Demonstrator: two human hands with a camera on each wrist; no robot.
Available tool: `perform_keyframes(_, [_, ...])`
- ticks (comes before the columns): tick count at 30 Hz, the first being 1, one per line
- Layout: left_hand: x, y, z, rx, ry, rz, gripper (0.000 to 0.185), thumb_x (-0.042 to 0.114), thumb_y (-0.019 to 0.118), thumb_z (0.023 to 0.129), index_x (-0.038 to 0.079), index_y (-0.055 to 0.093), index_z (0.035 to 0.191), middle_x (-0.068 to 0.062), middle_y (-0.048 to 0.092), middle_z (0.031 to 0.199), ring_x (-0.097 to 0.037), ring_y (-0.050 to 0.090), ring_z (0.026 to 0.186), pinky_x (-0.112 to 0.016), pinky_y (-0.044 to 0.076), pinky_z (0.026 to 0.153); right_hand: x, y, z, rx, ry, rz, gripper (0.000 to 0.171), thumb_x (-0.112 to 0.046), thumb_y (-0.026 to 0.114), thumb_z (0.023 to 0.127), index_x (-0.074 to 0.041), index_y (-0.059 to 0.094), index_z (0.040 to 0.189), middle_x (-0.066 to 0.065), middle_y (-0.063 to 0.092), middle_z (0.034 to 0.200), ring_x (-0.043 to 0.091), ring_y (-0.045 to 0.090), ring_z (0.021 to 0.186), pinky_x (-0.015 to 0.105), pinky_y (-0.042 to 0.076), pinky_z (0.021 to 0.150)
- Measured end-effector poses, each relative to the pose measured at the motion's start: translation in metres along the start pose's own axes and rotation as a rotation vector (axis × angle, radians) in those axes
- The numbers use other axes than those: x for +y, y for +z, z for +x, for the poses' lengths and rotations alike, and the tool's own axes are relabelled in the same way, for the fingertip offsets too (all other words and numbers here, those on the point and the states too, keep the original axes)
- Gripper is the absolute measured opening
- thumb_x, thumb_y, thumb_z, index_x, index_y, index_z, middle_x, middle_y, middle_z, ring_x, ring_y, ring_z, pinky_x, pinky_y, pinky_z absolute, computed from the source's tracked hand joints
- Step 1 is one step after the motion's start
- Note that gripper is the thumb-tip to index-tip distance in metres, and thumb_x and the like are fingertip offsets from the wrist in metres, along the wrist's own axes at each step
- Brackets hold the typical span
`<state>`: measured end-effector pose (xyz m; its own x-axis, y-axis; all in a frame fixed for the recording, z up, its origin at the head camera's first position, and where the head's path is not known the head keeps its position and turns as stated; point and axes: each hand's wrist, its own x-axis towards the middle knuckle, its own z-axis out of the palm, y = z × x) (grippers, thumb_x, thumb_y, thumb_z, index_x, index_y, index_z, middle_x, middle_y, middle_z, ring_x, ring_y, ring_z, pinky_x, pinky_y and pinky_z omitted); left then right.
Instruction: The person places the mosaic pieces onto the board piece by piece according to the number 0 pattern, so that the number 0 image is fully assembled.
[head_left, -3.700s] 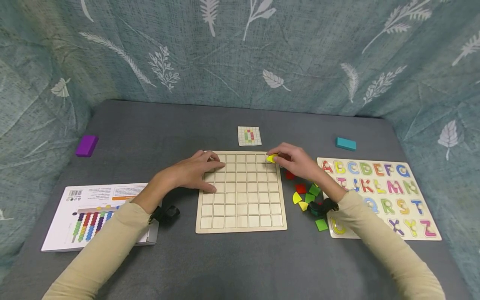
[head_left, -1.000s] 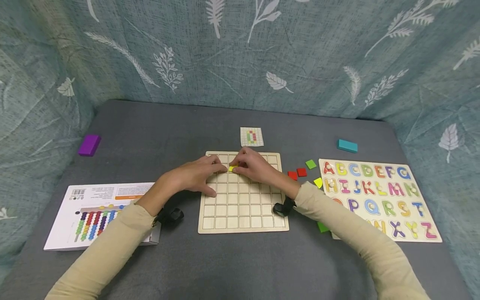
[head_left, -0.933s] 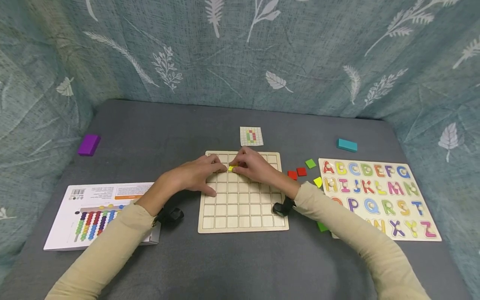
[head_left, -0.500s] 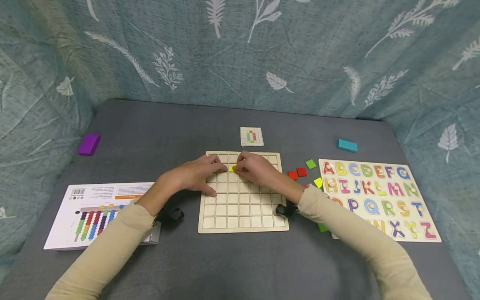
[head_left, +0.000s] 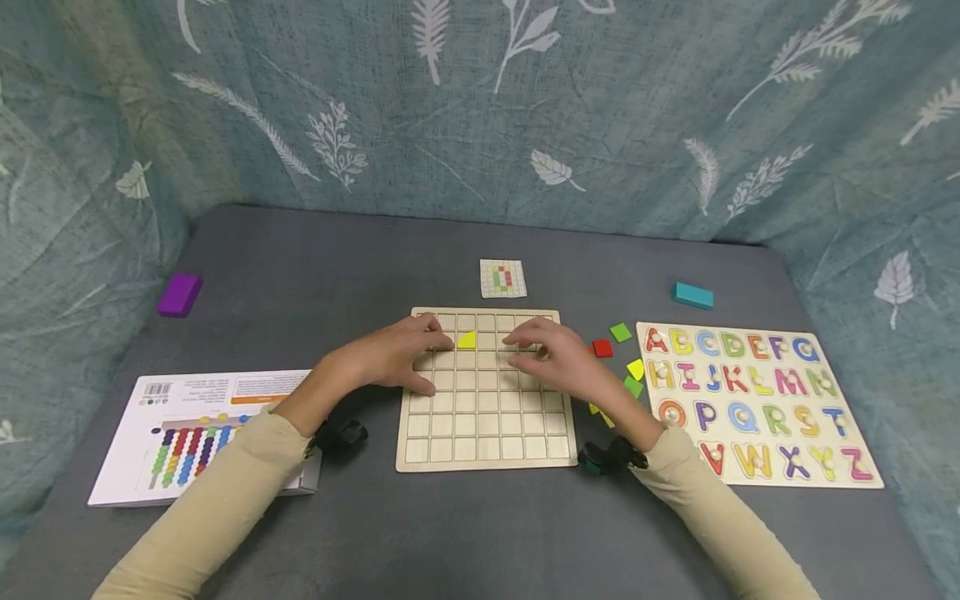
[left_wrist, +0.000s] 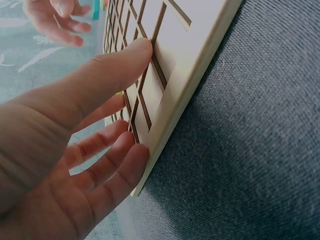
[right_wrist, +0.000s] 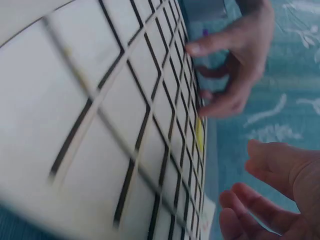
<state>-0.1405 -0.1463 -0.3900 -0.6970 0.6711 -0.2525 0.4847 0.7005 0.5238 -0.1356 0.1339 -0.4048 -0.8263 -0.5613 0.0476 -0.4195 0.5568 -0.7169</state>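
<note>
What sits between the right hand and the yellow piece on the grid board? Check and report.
Nothing visible. The right hand hovers open over the grid board, and only bare wooden squares lie between it and the yellow piece. The left hand rests on the board's left edge, on the piece's other side.

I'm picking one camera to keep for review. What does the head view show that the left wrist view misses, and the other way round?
Only the head view shows the yellow piece lying whole in a second-row cell, the pattern card, the loose pieces, the alphabet puzzle, the booklet and both blocks. Only the left wrist view shows the left hand's fingertips touching the grid board's edge. Both show the left hand on the board and the right hand, open, over it.
</note>
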Motion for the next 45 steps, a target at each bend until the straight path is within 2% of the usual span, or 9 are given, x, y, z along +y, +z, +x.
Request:
perform_keyframes(6, [0.001,0.002,-0.001,-0.028,0.002,0.033,0.064,0.028,0.079,0.081,0.009,0.054,0.136,-0.009,0.049,0.128,-0.024,0.049,0.110,-0.039,0.045,0.086,0.020,-0.024,-0.020,0.045,0.065,-0.019,0.029,-0.011,0.067,0.090,-0.002,0.067,0.118,0.015,0.062,0.118,0.029,0.066,0.100,0.035,0.053,0.077])
perform_keyframes(10, [0.000,0.004,-0.001,-0.030,0.012,0.013,0.063,0.024,0.079,0.081,0.008,0.053,0.137,-0.010,0.049,0.128,-0.024,0.048,0.108,-0.040,0.044,0.088,0.035,-0.042,-0.032,0.071,0.108,-0.056,0.031,-0.012,0.067,0.091,-0.002,0.066,0.120,0.017,0.060,0.122,0.030,0.065,0.100,0.039,0.054,0.079])
perform_keyframes(16, [0.000,0.004,0.000,-0.033,0.047,-0.005,0.060,0.020,0.078,0.082,0.006,0.054,0.135,-0.011,0.051,0.124,-0.021,0.046,0.099,-0.037,0.041,0.086,0.058,-0.066,-0.051,0.106,0.200,-0.143,0.035,-0.014,0.068,0.090,-0.003,0.064,0.124,0.017,0.060,0.123,0.028,0.065,0.097,0.032,0.051,0.075])
perform_keyframes(20, [0.000,0.003,0.000,-0.026,0.055,0.001,0.059,0.020,0.078,0.082,0.005,0.055,0.135,-0.012,0.052,0.122,-0.020,0.046,0.096,-0.036,0.040,0.084,0.067,-0.076,-0.062,0.101,0.233,-0.147,0.038,-0.014,0.067,0.091,-0.002,0.062,0.127,0.019,0.058,0.122,0.030,0.066,0.097,0.033,0.050,0.075])
perform_keyframes(25, [0.000,0.003,-0.001,-0.014,0.062,-0.004,0.059,0.020,0.079,0.081,0.005,0.056,0.133,-0.012,0.052,0.122,-0.020,0.045,0.095,-0.035,0.039,0.083,0.070,-0.082,-0.073,0.100,0.262,-0.141,0.039,-0.014,0.068,0.091,-0.002,0.060,0.128,0.020,0.057,0.122,0.033,0.066,0.100,0.042,0.052,0.081])
perform_keyframes(27, [0.000,0.003,-0.001,-0.010,0.061,-0.005,0.059,0.020,0.079,0.080,0.005,0.057,0.133,-0.011,0.052,0.121,-0.020,0.045,0.095,-0.035,0.039,0.083,0.071,-0.083,-0.077,0.098,0.269,-0.155,0.040,-0.013,0.068,0.090,-0.001,0.060,0.128,0.020,0.058,0.122,0.033,0.066,0.099,0.043,0.052,0.081])
perform_keyframes(36, [0.001,0.002,0.001,-0.017,0.061,-0.012,0.059,0.019,0.078,0.082,0.004,0.055,0.134,-0.012,0.051,0.122,-0.020,0.043,0.094,-0.034,0.038,0.082,0.073,-0.083,-0.092,0.087,0.269,-0.201,0.039,-0.010,0.070,0.088,0.000,0.062,0.124,0.020,0.060,0.120,0.031,0.069,0.093,0.029,0.052,0.073])
perform_keyframes(45, [0.000,0.002,0.001,-0.025,0.057,-0.021,0.060,0.020,0.078,0.082,0.005,0.054,0.135,-0.012,0.050,0.124,-0.020,0.042,0.096,-0.036,0.038,0.082,0.074,-0.080,-0.101,0.061,0.294,-0.191,0.035,-0.008,0.069,0.088,0.000,0.064,0.122,0.020,0.061,0.118,0.030,0.068,0.091,0.025,0.049,0.067])
